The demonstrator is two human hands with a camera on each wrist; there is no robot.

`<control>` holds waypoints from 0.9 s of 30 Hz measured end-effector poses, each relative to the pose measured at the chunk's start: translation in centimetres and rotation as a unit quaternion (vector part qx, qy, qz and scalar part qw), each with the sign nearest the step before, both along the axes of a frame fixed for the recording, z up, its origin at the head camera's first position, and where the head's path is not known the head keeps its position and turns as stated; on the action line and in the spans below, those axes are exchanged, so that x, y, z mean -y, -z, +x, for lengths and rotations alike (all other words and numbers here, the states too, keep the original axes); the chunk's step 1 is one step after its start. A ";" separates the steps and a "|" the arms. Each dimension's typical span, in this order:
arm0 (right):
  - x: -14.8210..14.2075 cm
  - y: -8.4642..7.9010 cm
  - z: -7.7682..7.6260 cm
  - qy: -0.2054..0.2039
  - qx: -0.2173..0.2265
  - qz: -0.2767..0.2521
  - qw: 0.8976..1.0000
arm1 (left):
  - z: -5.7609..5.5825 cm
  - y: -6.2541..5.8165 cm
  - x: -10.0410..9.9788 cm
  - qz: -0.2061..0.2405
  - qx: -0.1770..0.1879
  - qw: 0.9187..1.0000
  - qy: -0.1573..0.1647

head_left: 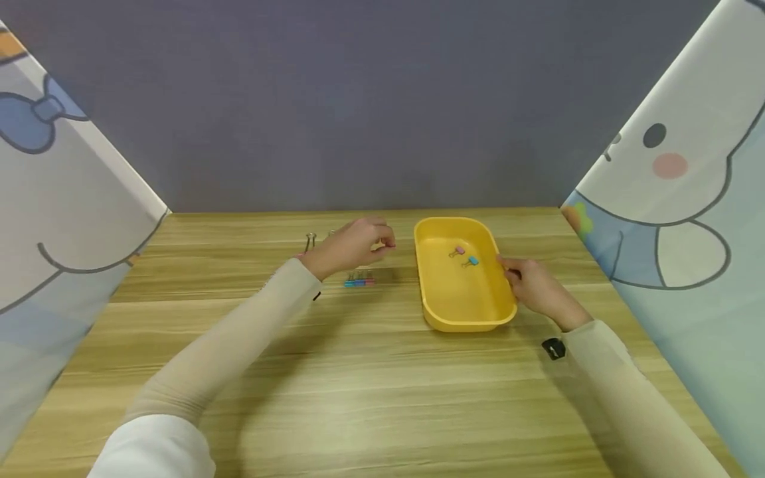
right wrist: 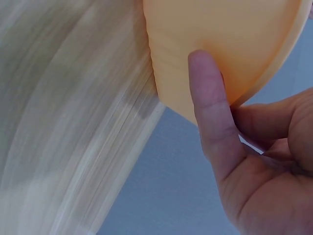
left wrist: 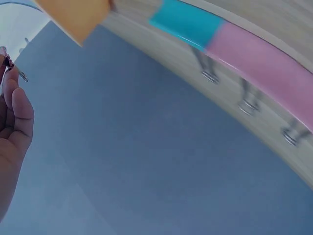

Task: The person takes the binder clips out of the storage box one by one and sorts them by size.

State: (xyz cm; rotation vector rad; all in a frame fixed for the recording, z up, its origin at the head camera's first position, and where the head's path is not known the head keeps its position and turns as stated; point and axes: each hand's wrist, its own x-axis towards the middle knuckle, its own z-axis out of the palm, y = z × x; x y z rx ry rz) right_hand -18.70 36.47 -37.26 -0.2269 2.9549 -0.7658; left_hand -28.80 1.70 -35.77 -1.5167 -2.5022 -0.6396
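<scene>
My left hand (head_left: pixel 352 244) is raised over the table, left of a yellow tray (head_left: pixel 425 292). Its thumb and fingers pinch a small binder clip (left wrist: pixel 22 76), whose metal handle sticks out; most of its body is hidden by the fingers. With thumb and fingers, my right hand (head_left: pixel 538 289) grips the tray's right rim, the thumb flat on the outer wall in the right wrist view. Inside the tray lie a pink binder clip (head_left: pixel 459 250) and a blue binder clip (head_left: pixel 473 261).
Below my left hand stands a row of small blue and pink binder clips (head_left: pixel 359 283). Other binder clips (head_left: pixel 310 240) are partly hidden behind the left forearm. A grey panel (head_left: pixel 358 106) rises at the table's back edge, with printed panels at both sides.
</scene>
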 end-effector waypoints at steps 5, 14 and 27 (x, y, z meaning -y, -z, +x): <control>-0.2 0.0 0.1 0.000 0.002 0.006 1.000 | 0.1 0.8 2.2 0.010 -0.007 1.000 -0.003; -0.3 -0.1 0.0 -0.003 -0.001 0.002 1.000 | 1.3 2.9 5.3 -0.003 -0.005 1.000 -0.008; -0.5 -0.2 0.3 -0.001 -0.013 0.006 1.000 | 1.0 6.4 7.3 -0.040 -0.009 0.999 0.005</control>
